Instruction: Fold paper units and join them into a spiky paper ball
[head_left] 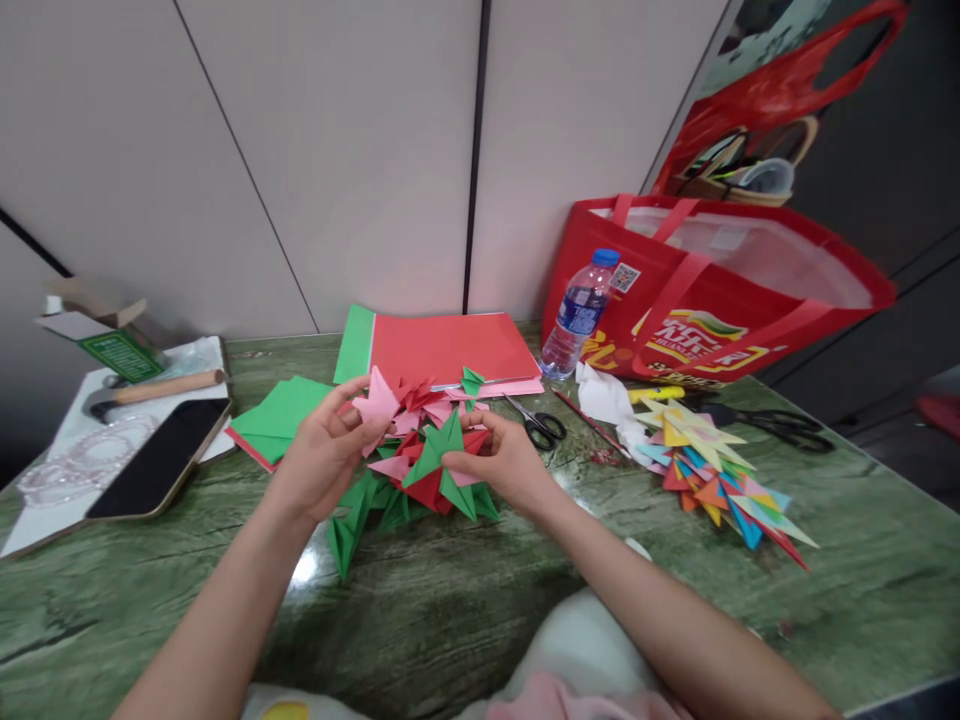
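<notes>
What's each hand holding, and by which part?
Left hand: pink folded piece, by its lower edge. Right hand: green folded piece, by its right side.

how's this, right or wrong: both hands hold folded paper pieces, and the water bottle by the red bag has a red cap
Not quite: in the head view the water bottle by the red bag has a blue cap. The left hand and right hand do hold folded paper pieces.
</notes>
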